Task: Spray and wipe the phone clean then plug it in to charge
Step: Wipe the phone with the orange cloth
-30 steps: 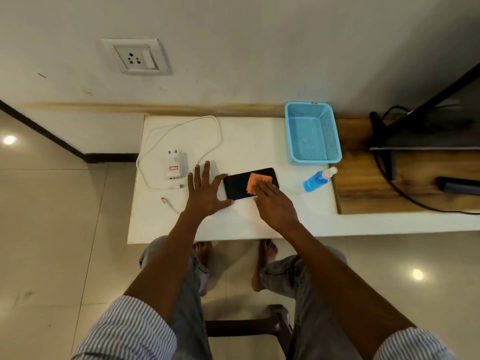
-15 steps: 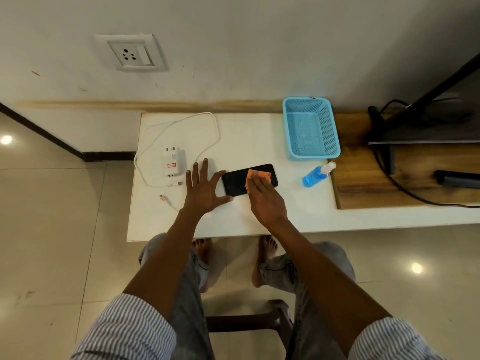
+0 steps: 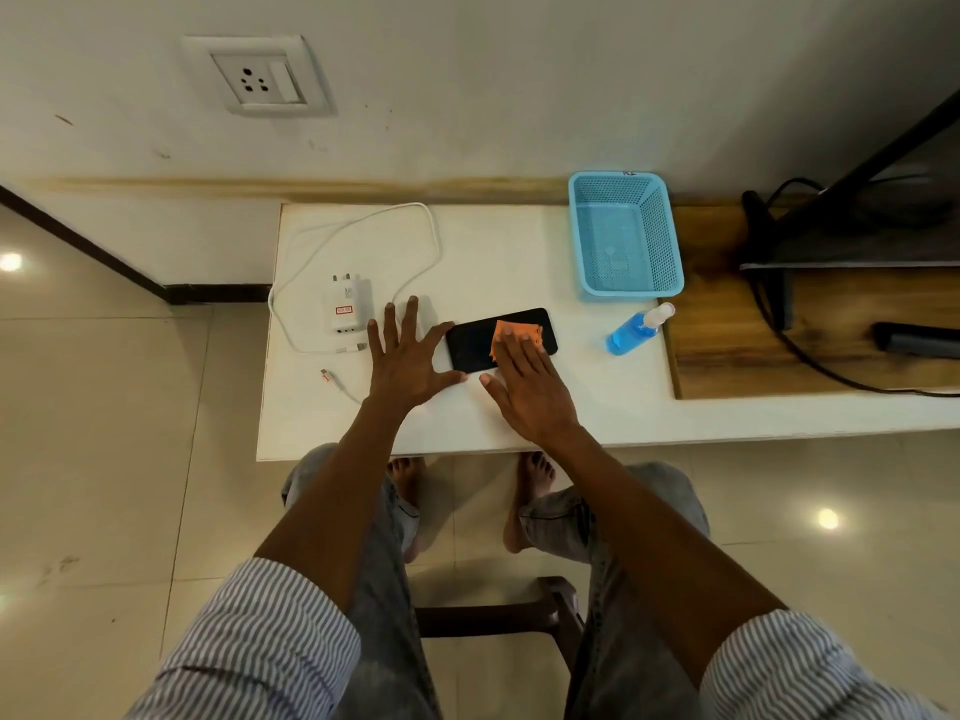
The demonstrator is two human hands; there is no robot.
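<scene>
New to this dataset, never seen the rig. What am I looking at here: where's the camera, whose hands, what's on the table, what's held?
There is no robot. One camera, worn on a person's head, looks down at their bare hands. The left hand lies flat with fingers spread, steadying the black phone. The right hand presses an orange cloth onto the screen. On the white table lie a charger plug with its cable, a blue spray bottle and a blue basket. A wall socket sits above.

A blue mesh basket (image 3: 625,236) stands at upper right of the white table (image 3: 519,241). Black cables (image 3: 810,366) cross a wooden board (image 3: 727,335) at far right
</scene>
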